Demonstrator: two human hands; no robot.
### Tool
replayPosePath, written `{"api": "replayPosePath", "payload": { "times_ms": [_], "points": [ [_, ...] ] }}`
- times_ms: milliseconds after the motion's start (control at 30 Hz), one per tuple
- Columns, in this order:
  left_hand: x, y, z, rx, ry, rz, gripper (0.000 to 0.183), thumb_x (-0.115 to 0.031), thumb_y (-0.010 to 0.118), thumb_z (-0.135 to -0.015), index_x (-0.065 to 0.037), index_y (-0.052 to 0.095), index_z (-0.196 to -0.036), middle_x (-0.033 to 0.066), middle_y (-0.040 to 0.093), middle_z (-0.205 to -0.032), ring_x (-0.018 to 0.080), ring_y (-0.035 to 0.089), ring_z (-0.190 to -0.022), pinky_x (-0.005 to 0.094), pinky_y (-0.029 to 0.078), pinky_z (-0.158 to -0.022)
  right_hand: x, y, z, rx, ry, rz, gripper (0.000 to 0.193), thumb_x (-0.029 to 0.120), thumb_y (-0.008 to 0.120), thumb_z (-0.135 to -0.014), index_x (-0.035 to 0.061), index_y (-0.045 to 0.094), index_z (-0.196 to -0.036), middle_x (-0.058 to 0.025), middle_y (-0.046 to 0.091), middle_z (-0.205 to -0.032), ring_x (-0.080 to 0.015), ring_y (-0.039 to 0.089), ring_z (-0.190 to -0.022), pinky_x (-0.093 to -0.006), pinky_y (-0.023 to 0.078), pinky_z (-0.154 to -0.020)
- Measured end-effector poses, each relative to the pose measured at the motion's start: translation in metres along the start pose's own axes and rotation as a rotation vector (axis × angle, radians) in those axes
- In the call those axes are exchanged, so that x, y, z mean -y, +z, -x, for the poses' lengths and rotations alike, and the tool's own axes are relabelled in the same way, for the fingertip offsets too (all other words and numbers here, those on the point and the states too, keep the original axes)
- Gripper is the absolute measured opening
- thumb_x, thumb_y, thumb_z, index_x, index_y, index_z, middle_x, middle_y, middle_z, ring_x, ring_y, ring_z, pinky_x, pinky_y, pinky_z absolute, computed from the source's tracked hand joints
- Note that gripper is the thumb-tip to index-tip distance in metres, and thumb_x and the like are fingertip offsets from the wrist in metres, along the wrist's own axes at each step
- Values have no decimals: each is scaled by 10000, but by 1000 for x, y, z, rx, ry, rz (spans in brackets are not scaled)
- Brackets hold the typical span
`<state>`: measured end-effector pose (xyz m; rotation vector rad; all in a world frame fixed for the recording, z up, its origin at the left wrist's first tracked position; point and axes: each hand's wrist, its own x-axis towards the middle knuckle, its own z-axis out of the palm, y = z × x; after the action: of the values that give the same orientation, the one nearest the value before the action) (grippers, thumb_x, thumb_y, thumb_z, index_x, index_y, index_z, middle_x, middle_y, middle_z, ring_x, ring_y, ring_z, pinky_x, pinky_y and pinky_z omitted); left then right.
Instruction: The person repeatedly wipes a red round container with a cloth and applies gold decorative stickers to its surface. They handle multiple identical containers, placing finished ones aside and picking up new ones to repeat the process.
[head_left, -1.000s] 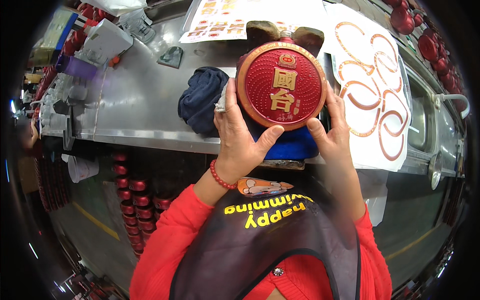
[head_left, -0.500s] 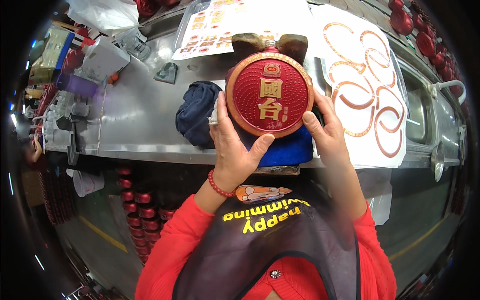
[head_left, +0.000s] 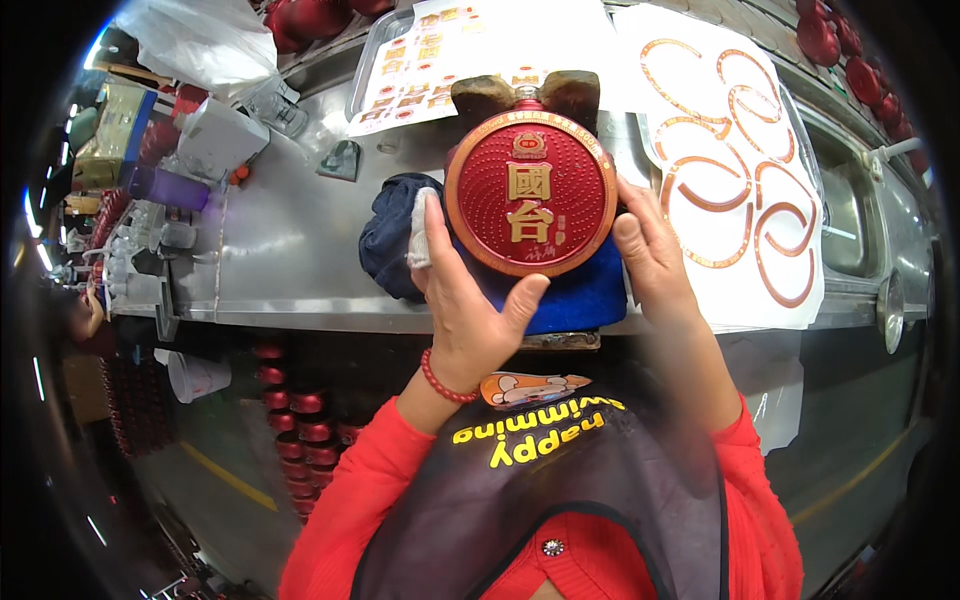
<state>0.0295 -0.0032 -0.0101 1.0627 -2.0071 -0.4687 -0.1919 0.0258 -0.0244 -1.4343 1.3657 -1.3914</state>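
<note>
A round, flat red bottle (head_left: 531,200) with raised gold characters and an orange-gold ring round its face stands on a blue cloth pad (head_left: 570,298). Two dark, worn supports (head_left: 572,98) flank its neck. My left hand (head_left: 465,305) is beside the lower left rim, fingers stretched out and thumb apart. A white cloth (head_left: 421,228) shows against those fingers, in front of a bundled dark blue cloth (head_left: 385,240). At the right rim, my right hand (head_left: 655,262) has its fingers extended and the thumb off the bottle; whether its fingertips touch the side is unclear.
On the right lies a white sheet (head_left: 690,300) of orange-gold ring strips, beside a sink (head_left: 840,200). Behind the bottle, a tray holds a sheet of gold and red stickers (head_left: 415,95). A purple cup (head_left: 170,187) and white box (head_left: 222,135) stand left. Stacked red bottles (head_left: 310,430) are below the bench.
Both hands have eased off the bottle's rim, the left thumb dropping away from its lower edge. More of the white cloth shows by the left fingers. The view has shifted slightly.
</note>
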Motion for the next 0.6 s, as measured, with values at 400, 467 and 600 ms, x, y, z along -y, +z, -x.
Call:
{"api": "replayPosePath", "payload": {
  "times_ms": [400,467,600],
  "points": [
    [-41,19,-34,81,159,-572,990,-582,648,-932,23,247,-1604,320,380,-1533,516,171,-1467,677,148,-1137,-13,-5,9,-15,-23,-160,621,421,480,-1101,-56,464,-1497,-185,536,-1357,-263,516,-1299,-356,387,-1113],
    [-41,17,-35,112,148,-567,962,-571,622,-953,34,247,-1600,313,387,-1534,519,171,-1468,678,141,-1139,-13,-8,10,-3,-4,-173,615,418,484,-1100,-57,469,-1492,-188,536,-1353,-268,520,-1294,-356,389,-1110],
    [-46,16,-40,157,153,-610,951,-573,601,-969,44,244,-1598,318,382,-1538,524,168,-1469,678,133,-1142,-13,-12,14,5,25,-229,606,413,495,-1097,-53,479,-1483,-190,535,-1345,-275,526,-1285,-355,394,-1105]
  ]
}}
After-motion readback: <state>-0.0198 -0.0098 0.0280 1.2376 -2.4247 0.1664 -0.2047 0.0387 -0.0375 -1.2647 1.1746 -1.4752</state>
